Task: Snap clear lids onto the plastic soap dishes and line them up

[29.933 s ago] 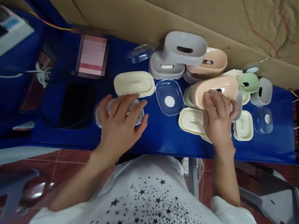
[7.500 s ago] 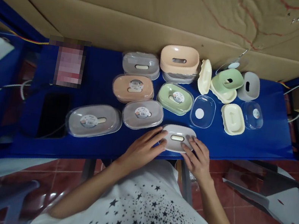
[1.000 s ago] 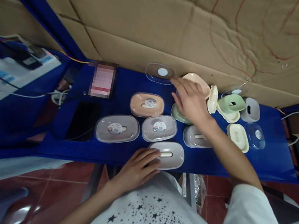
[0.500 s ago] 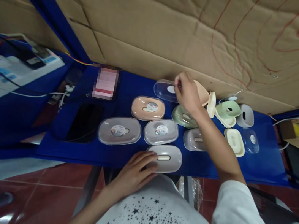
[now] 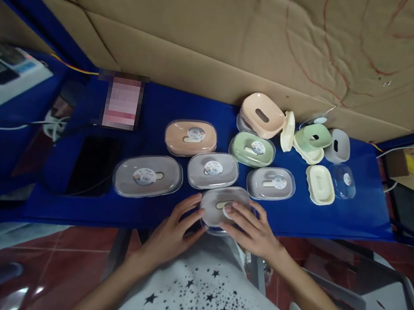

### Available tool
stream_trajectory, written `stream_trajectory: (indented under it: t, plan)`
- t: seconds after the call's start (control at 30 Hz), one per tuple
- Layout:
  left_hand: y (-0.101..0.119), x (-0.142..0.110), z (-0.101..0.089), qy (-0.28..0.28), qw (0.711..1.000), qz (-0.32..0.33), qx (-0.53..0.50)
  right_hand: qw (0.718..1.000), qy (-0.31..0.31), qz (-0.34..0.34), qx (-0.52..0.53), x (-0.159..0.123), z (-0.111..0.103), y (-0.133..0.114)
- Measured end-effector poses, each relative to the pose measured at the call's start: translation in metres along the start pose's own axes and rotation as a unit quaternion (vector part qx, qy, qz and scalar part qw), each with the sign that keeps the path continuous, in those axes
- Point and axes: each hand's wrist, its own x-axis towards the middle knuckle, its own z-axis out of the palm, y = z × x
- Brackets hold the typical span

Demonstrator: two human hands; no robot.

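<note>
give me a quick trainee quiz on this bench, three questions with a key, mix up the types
1. What colour is the box between the left hand and right hand? a) green b) grey c) peach
2. True or false: in the picture, the labelled peach box lies left of the labelled green box.
3. Fill in: the ____ hand partly covers the round label on the front box.

Key: 1 b; 2 true; 3 right.

L hand (image 5: pixel 178 227), R hand (image 5: pixel 251 231) close tog., fingers (image 5: pixel 244 217) bent, forearms (image 5: pixel 126 270) fwd.
</note>
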Motion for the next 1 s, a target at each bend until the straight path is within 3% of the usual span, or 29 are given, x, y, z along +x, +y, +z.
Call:
stream_trajectory:
  t: [0.17, 0.43, 0.73, 1.0]
  plan:
    - [0.004, 0.003, -0.001, -0.047, 0.998, -0.009, 0.031, 0.997, -0.064, 0.003, 0.036, 0.001, 0.005, 0.012]
    - [0.011, 0.008, 0.000, -0.047, 0.995, -0.017, 0.087, 0.995, -0.079, -0.011, 0.059, 0.006, 0.002, 0.030]
    - [0.015, 0.021, 0.003, -0.057, 0.992, 0.027, 0.110, 0.999, -0.042, 0.010, 0.014, -0.016, 0.009, 0.021]
    - [0.008, 0.019, -0.003, -0.050, 0.983, 0.038, 0.170, 0.995, -0.093, 0.024, -0.007, -0.004, 0.012, 0.009]
